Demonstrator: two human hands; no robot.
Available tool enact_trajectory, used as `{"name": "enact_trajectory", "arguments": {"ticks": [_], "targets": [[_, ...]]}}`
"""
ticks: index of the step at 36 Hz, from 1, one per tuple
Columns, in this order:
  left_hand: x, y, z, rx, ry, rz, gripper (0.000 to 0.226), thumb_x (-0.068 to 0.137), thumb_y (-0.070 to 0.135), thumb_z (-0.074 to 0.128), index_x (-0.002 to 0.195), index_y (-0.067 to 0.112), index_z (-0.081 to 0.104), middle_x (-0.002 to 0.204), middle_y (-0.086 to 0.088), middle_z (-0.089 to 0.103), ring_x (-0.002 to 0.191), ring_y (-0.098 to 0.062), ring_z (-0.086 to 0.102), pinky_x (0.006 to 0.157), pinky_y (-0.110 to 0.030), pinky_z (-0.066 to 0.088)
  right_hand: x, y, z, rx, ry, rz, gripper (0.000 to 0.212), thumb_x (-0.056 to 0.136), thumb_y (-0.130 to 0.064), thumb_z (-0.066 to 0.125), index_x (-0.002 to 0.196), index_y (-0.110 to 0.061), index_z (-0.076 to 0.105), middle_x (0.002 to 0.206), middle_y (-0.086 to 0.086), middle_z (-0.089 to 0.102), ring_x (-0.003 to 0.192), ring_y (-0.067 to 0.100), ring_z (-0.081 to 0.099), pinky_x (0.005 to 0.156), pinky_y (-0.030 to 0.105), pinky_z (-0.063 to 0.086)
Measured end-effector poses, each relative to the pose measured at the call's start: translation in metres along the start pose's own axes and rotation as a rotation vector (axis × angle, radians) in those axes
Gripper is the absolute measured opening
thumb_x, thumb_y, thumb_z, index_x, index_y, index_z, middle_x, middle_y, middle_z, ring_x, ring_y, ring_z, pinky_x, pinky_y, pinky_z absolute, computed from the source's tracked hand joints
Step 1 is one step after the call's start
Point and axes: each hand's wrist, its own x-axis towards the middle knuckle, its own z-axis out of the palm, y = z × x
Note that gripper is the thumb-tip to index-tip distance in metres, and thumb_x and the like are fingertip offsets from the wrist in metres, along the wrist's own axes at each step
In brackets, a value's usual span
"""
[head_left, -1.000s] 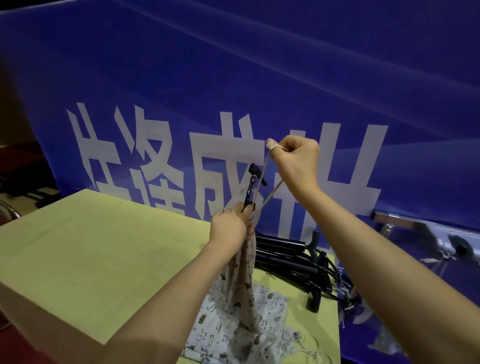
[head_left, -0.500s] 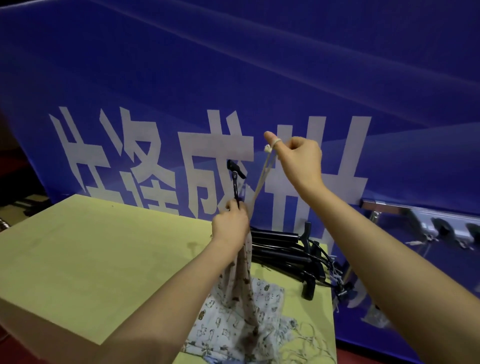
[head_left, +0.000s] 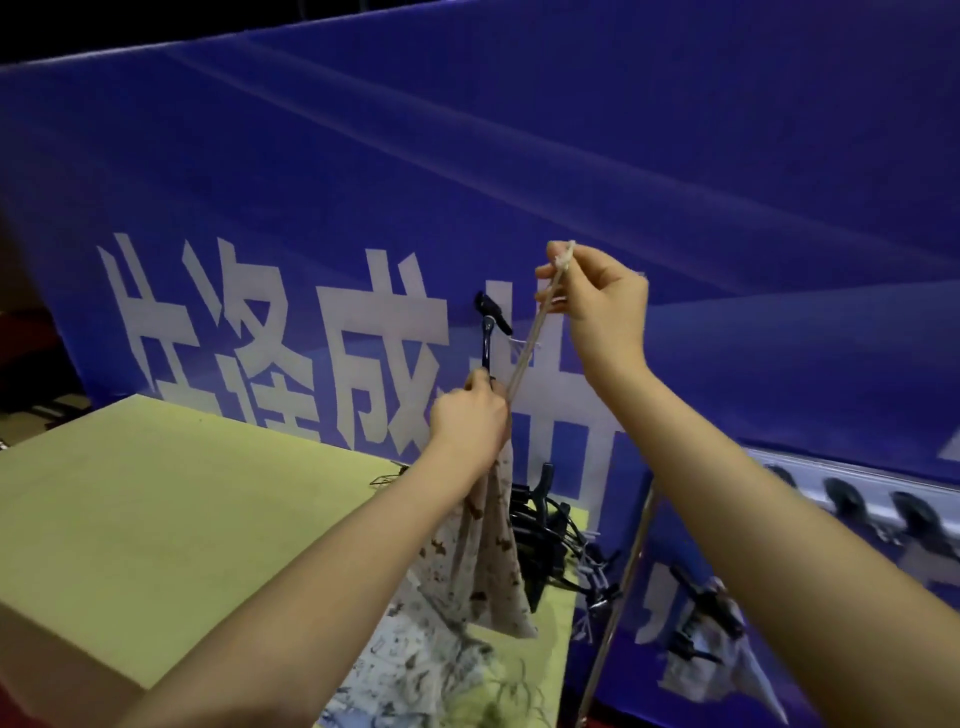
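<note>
My left hand (head_left: 470, 428) grips the gathered top of a small printed cloth bag (head_left: 488, 561) together with the base of a black clip hanger (head_left: 488, 332), which sticks up above the fist. The bag hangs down from that hand over the table. My right hand (head_left: 597, 296), raised higher and to the right, pinches the beige drawstring (head_left: 535, 332), which runs taut and slanted down to my left hand.
A yellow-green table (head_left: 171, 514) lies below. More printed cloth bags (head_left: 415, 660) sit at its near right edge, and a pile of black clip hangers (head_left: 540, 525) beside them. A blue banner (head_left: 467, 182) stands behind. At right runs a metal rail (head_left: 857, 493) with hanging clips.
Both hands with bag, hanger and string have shifted slightly as the view moved. My right hand has lifted the string a little higher, and the bag hangs clear of the table.
</note>
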Motion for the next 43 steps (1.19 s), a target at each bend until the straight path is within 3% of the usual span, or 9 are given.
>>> {"name": "enact_trajectory", "arguments": {"ticks": [7,15,18,23,26,28,31,37,43], "targets": [[-0.017,0.084,-0.042,-0.017,0.007,-0.002,0.037,0.098,0.018,0.04,0.132,0.004,0.041,0.134,-0.016,0.038,0.095,-0.033,0.064,0.063,-0.035,0.038,0.0,-0.03,-0.085,0.018,0.015,-0.024,0.017,0.095,-0.014,0.055,0.102,-0.003,0.067,0.079,0.005,0.066,0.063,0.015,0.062,0.062,0.025,0.057],[-0.04,0.17,-0.043,-0.144,-0.077,-0.037,0.042,0.099,0.034,0.04,0.131,0.007,0.042,0.132,-0.013,0.039,0.095,-0.03,0.063,0.063,-0.035,0.04,-0.021,-0.04,-0.169,0.037,-0.035,0.073,0.022,0.094,0.003,0.041,0.101,-0.004,0.061,0.077,0.006,0.059,0.051,0.01,0.057,0.056,0.026,0.056],[-0.051,0.196,-0.036,-0.263,-0.167,-0.096,0.049,0.097,0.042,0.04,0.132,0.007,0.042,0.128,-0.013,0.039,0.104,-0.033,0.059,0.073,-0.038,0.046,-0.031,-0.033,-0.192,-0.04,-0.066,0.116,0.023,0.089,0.005,0.042,0.093,-0.005,0.062,0.063,0.004,0.049,0.042,0.009,0.044,0.044,0.022,0.043],[-0.067,0.236,-0.024,-0.368,-0.483,-0.074,0.066,0.094,0.056,0.039,0.138,0.008,0.038,0.145,-0.018,0.03,0.122,-0.035,0.049,0.091,-0.04,0.045,-0.053,-0.009,-0.223,-0.157,-0.183,0.235,0.021,0.089,0.001,0.051,0.079,-0.013,0.063,0.047,-0.012,0.047,0.041,0.005,0.036,0.042,0.019,0.034],[-0.074,0.248,-0.015,-0.445,-0.648,0.013,0.072,0.088,0.063,0.043,0.135,0.008,0.041,0.134,-0.018,0.05,0.118,-0.032,0.054,0.093,-0.038,0.047,-0.068,0.008,-0.238,-0.214,-0.257,0.365,0.012,0.088,-0.002,0.058,0.077,-0.005,0.064,0.051,0.0,0.048,0.04,0.007,0.035,0.042,0.018,0.032],[-0.077,0.254,-0.011,-0.555,-0.653,0.039,0.066,0.087,0.062,0.048,0.12,0.005,0.053,0.108,-0.016,0.066,0.095,-0.031,0.065,0.079,-0.036,0.053,-0.079,0.022,-0.253,-0.245,-0.273,0.432,0.016,0.085,0.001,0.059,0.07,-0.004,0.061,0.048,0.003,0.044,0.036,0.007,0.031,0.038,0.016,0.025],[-0.079,0.263,-0.01,-0.731,-0.573,0.026,0.048,0.09,0.047,0.054,0.104,0.001,0.059,0.094,-0.02,0.07,0.072,-0.031,0.066,0.061,-0.035,0.051,-0.095,0.041,-0.278,-0.282,-0.27,0.506,0.025,0.084,0.004,0.057,0.063,-0.007,0.062,0.043,0.002,0.037,0.034,0.008,0.028,0.038,0.017,0.022],[-0.073,0.293,-0.004,-0.924,-0.484,0.07,0.028,0.088,0.027,0.061,0.107,0.007,0.06,0.106,-0.012,0.065,0.101,-0.028,0.06,0.071,-0.027,0.039,-0.123,0.061,-0.318,-0.444,-0.358,0.569,0.023,0.083,0.005,0.057,0.062,-0.002,0.061,0.033,-0.011,0.046,0.036,-0.003,0.043,0.041,0.009,0.031],[-0.07,0.321,0.017,-1.095,-0.539,0.028,0.013,0.087,0.017,0.062,0.094,0.007,0.066,0.086,-0.017,0.064,0.074,-0.021,0.054,0.065,-0.029,0.042,-0.129,0.084,-0.348,-0.552,-0.347,0.592,0.02,0.084,-0.001,0.059,0.065,-0.006,0.063,0.036,-0.015,0.049,0.037,-0.002,0.042,0.041,0.008,0.03]]}}
